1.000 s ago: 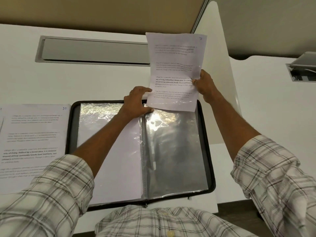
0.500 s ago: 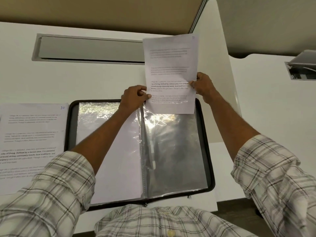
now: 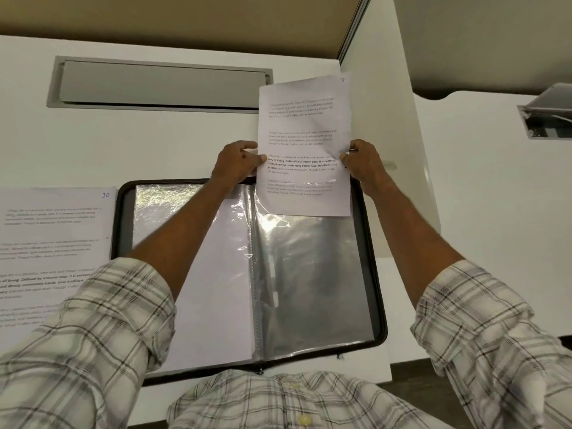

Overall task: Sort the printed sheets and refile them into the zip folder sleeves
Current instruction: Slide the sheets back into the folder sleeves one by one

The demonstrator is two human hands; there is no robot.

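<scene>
Gripping one printed sheet by its side edges, pinched with left hand on left edge and right hand on right edge. Held up over far right corner of open zip folder, bottom strip overlapping top of right clear sleeve; unclear whether inside it. Left of zip folder, flat on worktop, more printed sheets, top one marked 10.

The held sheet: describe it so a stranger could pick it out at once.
Start at the black zip folder lying open on the white desk. At the top of its right-hand sleeve a printed sheet is held up, left hand and right hand pinching its side edges. Unlike the sheets lying flat left of the folder, it is raised.
</scene>
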